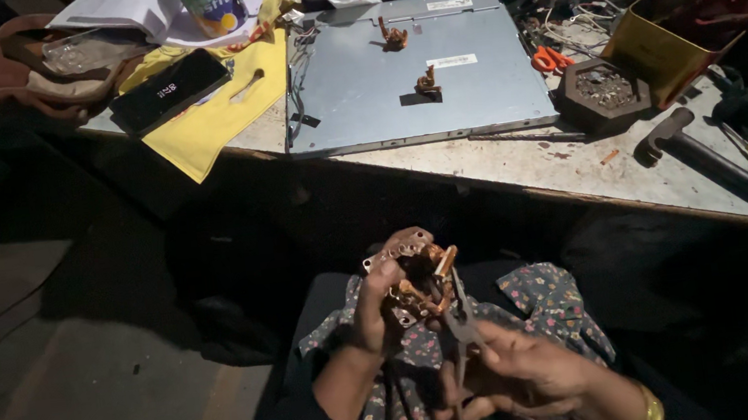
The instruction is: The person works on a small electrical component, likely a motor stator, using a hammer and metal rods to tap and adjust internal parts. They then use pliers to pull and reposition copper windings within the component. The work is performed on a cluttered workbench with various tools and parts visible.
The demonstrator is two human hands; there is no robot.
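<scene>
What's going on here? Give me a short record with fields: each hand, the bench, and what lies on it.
left hand: holds a small copper-wound part over the lap
right hand: grips pliers, tips at the part
bench: worn pale top, ahead of the person
grey panel: flat on the bench, two small copper pieces on it
scissors: orange handles, right of the panel
hexagonal tray: holds small bits
yellow cloth: left of the panel, black phone on it
hammer: at right

Your one head camera looked steeply down, close over your lap, facing the flat grey metal panel [415, 74].
</scene>
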